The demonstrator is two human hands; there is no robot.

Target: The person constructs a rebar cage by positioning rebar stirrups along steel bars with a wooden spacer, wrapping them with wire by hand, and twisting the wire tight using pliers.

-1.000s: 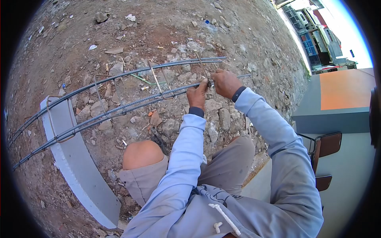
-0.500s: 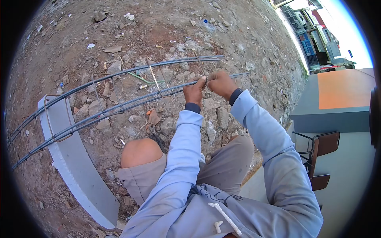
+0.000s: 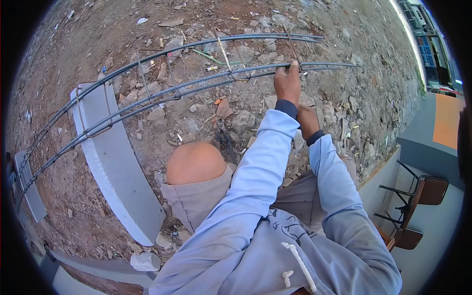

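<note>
A long rebar cage [image 3: 195, 83], made of ribbed steel bars with bent wire stirrups, stretches across the view. My left hand [image 3: 288, 86] is closed on its near bars, fingers and thumb pinching where the end stirrup [image 3: 291, 43] meets them. Just below, my right hand [image 3: 309, 121] is lowered beside my left wrist, apart from the bars. Its fingers are partly hidden, so I cannot make out whether they hold anything. A dark pair of pincers [image 3: 224, 140] lies on the ground near my bare knee.
A pale grey block [image 3: 120, 172] lies under the cage at the left, with another slab [image 3: 32, 189] farther along. Stones and litter cover the dirt. Brown-seated chairs [image 3: 432, 191] stand by the wall at the right.
My right hand has left the bars and come down beside my left wrist. My left hand stays on the cage. The whole view has shifted, bringing more of the left side in.
</note>
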